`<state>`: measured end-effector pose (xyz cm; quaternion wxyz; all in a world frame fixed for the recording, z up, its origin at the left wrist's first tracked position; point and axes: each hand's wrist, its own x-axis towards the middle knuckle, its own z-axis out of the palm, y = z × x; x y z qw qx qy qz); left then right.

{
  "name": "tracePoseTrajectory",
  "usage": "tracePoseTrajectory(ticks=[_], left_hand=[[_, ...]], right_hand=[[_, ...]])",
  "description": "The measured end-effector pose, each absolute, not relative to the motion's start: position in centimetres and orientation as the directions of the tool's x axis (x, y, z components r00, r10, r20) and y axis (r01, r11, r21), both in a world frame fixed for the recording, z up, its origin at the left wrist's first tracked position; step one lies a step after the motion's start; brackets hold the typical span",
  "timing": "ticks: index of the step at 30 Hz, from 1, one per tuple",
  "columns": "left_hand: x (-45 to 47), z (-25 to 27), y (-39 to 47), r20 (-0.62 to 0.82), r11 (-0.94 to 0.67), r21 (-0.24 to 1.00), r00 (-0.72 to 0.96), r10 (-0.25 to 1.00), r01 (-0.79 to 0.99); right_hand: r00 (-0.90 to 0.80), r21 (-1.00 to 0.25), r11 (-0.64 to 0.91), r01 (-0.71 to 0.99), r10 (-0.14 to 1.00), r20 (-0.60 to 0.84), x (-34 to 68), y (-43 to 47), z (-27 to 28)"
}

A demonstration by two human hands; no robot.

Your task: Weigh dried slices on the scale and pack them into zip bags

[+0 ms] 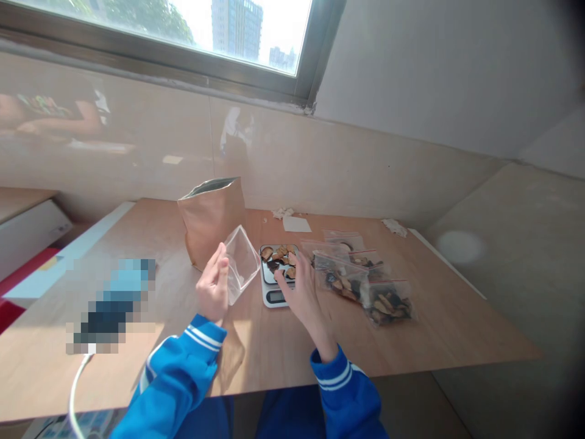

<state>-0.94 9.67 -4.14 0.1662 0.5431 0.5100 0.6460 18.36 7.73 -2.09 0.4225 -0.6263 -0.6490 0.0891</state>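
Note:
My left hand (214, 283) is closed on the edge of a clear plastic bag (242, 262), whose mouth gapes toward the right. A small white kitchen scale (270, 304) stands just right of the bag, with brown and dark dried slices, like dried mushrooms (276, 261), spread on its plate. Over the right side of that plate reaches my right hand (299, 289), thumb and fingers apart around the slices. I see nothing held in it, though its fingers partly hide the slices.
Behind the left hand stands an open brown paper bag (212, 219). Several filled zip bags (388, 303) lie right of the scale. White paper (297, 224) and crumpled tissue (393, 227) lie along the wall. A blurred-out object (114, 305) with a white cable (75, 390) is at left.

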Motion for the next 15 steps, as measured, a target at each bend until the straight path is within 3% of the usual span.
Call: tracePoseTrajectory(ticks=[6, 15], left_hand=[[0.1, -6.4, 9.6, 0.48, -0.38, 0.863, -0.307, 0.822, 0.334], [0.2, -6.2, 9.8, 0.421, -0.31, 0.891, -0.345, 0.839, 0.332]], right_hand=[[0.136, -0.423, 0.06, 0.904, 0.898, 0.419, 17.7, 10.4, -6.7], [0.07, -0.313, 0.094, 0.945, 0.877, 0.475, 20.3, 11.2, -6.4]])
